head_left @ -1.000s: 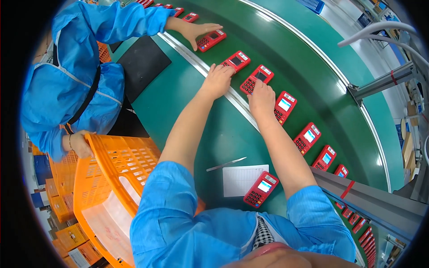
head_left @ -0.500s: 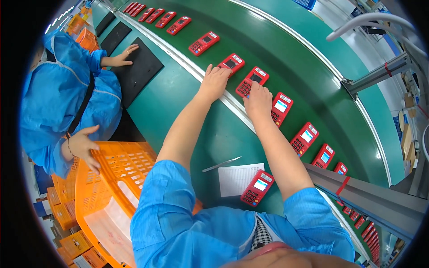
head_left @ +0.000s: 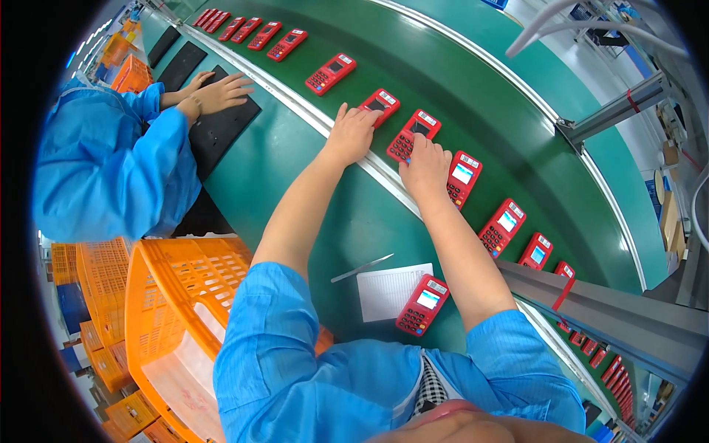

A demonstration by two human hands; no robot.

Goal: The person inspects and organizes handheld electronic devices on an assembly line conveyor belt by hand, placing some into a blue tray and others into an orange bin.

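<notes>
On the green belt, my left hand (head_left: 350,134) lies over the lower end of a red card payment terminal (head_left: 382,102) with a dark screen. Its fingers are spread, and some reach onto the keypad. Just to the right, my right hand (head_left: 427,168) is curled at the lower right side of a second red card terminal (head_left: 419,127), a digit on its keys. This screen is dark too. Beyond my right wrist sits a third card terminal (head_left: 463,174) with a lit screen. Another lit card terminal (head_left: 423,303) rests on a printed sheet (head_left: 377,295) by my body.
More red terminals line the curved belt (head_left: 480,103) both ways. A slim pen-like tool (head_left: 362,268) lies by the sheet. At left stand an orange crate (head_left: 177,280) and a co-worker in blue (head_left: 118,162), hands over a black mat (head_left: 221,125). A metal beam (head_left: 605,306) crosses at right.
The co-worker's nearer hand has left the orange crate and moved up to the black mat beside the other hand. My hands stay at the same two terminals; the view has shifted slightly.
</notes>
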